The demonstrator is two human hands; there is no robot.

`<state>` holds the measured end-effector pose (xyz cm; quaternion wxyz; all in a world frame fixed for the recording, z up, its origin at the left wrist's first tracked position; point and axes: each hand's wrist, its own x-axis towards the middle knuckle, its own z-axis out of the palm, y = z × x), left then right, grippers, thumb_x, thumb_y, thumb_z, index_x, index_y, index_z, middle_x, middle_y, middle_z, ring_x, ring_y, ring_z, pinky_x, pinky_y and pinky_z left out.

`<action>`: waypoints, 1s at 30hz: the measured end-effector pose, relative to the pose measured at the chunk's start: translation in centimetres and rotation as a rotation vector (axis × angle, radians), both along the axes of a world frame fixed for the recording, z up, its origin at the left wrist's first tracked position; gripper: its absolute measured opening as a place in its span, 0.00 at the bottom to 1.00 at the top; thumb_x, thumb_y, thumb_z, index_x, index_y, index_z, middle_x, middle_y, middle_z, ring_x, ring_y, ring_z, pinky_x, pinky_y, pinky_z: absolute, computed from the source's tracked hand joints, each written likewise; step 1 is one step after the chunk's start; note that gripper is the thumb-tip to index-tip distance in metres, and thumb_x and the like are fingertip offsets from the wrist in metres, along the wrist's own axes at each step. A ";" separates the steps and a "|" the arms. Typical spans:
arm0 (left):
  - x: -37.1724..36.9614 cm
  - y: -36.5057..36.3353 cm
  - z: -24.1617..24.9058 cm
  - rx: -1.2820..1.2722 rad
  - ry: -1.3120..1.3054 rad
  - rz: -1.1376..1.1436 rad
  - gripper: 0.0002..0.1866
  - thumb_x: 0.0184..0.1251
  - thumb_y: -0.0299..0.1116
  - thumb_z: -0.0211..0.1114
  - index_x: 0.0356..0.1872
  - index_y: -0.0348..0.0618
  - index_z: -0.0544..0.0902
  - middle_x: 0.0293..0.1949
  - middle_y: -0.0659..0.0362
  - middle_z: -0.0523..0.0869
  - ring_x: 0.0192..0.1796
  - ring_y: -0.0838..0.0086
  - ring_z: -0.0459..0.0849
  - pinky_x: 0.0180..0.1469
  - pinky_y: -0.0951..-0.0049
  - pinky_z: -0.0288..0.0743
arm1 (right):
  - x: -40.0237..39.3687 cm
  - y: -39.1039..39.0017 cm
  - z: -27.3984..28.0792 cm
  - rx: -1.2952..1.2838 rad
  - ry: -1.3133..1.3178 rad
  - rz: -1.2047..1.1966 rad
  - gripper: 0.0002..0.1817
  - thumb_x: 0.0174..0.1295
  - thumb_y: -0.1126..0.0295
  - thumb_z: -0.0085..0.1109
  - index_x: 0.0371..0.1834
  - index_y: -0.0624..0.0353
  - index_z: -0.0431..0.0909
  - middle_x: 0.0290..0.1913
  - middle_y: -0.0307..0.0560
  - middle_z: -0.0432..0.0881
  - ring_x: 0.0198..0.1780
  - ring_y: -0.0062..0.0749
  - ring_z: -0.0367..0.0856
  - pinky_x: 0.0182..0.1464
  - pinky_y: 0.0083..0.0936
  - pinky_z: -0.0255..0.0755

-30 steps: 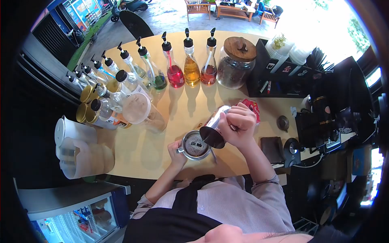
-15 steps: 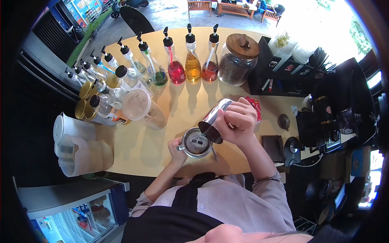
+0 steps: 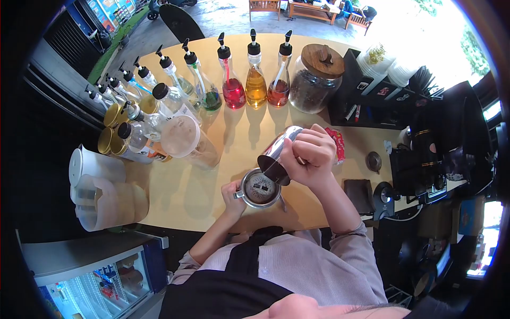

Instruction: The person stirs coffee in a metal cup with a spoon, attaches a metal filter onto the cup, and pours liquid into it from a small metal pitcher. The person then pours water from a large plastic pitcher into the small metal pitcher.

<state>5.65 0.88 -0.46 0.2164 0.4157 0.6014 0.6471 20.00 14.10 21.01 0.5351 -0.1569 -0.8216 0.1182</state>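
My left hand (image 3: pixel 232 197) is closed at the handle side of a round metal cup (image 3: pixel 245 204) near the counter's front edge. Dark liquid (image 3: pixel 260 190) with bubbles on top fills part of this cup. My right hand (image 3: pixel 307 158) grips a shiny metal pitcher (image 3: pixel 280 147) by its handle. The pitcher is tilted over the cup's far right rim, its dark mouth facing down and left. Whether a stream runs between the two is too small to tell. A thin metal handle (image 3: pixel 283 205), perhaps a spoon's, shows just right of the cup.
Pump bottles of coloured syrup (image 3: pixel 234 93) curve along the far side. A lidded glass jar (image 3: pixel 314 87) stands by a black organizer (image 3: pixel 366 103). Left are a clear tub (image 3: pixel 183 138) and plastic pitchers (image 3: pixel 98 202). A red packet (image 3: pixel 338 144) lies beyond my right hand.
The view has shifted slightly. My right hand and the metal pitcher sit a little higher, still tilted over the cup. My left hand keeps its hold.
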 end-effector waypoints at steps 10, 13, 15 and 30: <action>-0.2 0.0 0.5 -0.035 0.008 -0.060 0.30 0.64 0.44 0.37 0.24 0.28 0.82 0.16 0.58 0.80 0.20 0.77 0.75 0.24 0.76 0.67 | -0.5 -0.2 0.2 0.008 -0.007 0.005 0.20 0.43 0.79 0.59 0.05 0.53 0.56 0.08 0.36 0.60 0.11 0.27 0.60 0.18 0.24 0.46; -0.1 0.2 -1.5 0.013 -0.180 -0.057 0.30 0.64 0.45 0.37 0.24 0.28 0.82 0.16 0.59 0.80 0.20 0.78 0.75 0.24 0.76 0.66 | -0.7 -0.2 0.2 0.023 0.001 0.017 0.21 0.43 0.79 0.59 0.05 0.53 0.56 0.08 0.35 0.60 0.11 0.27 0.60 0.18 0.24 0.46; 0.1 0.1 -1.5 0.018 -0.228 -0.054 0.31 0.64 0.46 0.37 0.24 0.28 0.82 0.16 0.60 0.80 0.20 0.78 0.74 0.24 0.77 0.66 | -0.9 -0.3 0.2 0.026 -0.006 0.028 0.21 0.42 0.79 0.59 0.06 0.53 0.55 0.08 0.35 0.59 0.11 0.27 0.59 0.18 0.24 0.45; 0.2 0.2 -0.9 0.008 -0.245 -0.064 0.31 0.65 0.47 0.37 0.24 0.28 0.81 0.16 0.60 0.79 0.19 0.79 0.73 0.23 0.77 0.64 | -1.4 -1.0 1.0 0.047 -0.013 0.064 0.18 0.41 0.78 0.60 0.06 0.52 0.60 0.08 0.34 0.58 0.11 0.26 0.60 0.18 0.24 0.46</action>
